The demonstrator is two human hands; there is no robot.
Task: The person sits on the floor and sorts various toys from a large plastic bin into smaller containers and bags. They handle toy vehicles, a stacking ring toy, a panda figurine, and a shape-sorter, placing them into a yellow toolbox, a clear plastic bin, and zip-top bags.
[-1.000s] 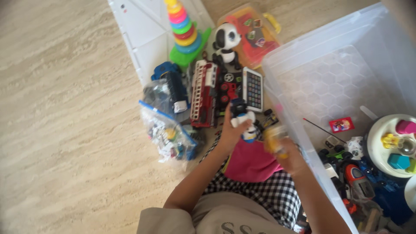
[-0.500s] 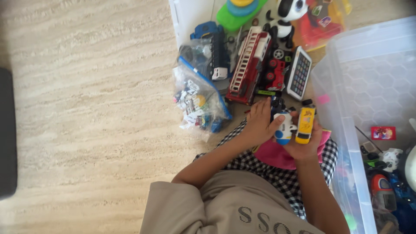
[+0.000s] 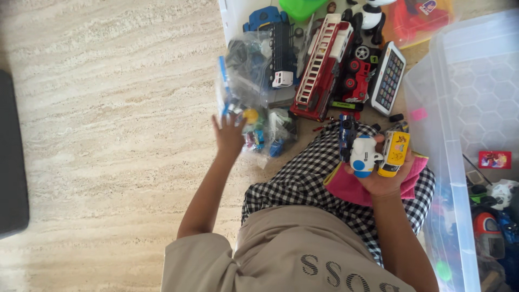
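My right hand [image 3: 385, 178] is closed around two small toy vehicles, a white-and-blue one [image 3: 363, 156] and a yellow one [image 3: 395, 153], above a pink cloth [image 3: 346, 188] on my checked lap. My left hand [image 3: 229, 135] is stretched out to the left with its fingers spread, touching a clear plastic bag of small toys [image 3: 262, 130] on the floor. I cannot make out any grip on the bag.
Beyond the bag lie a red fire truck [image 3: 321, 70], a small red truck [image 3: 357, 81], a blue toy truck [image 3: 277, 46], a toy tablet [image 3: 390, 78] and a panda toy [image 3: 373, 19]. A big clear bin [image 3: 450, 162] with several toys stands on the right. A dark object [image 3: 11, 162] sits at far left.
My left hand has let go of the white-and-blue toy and swung left to the plastic bag. My right hand now holds both toy vehicles. The view shifted slightly.
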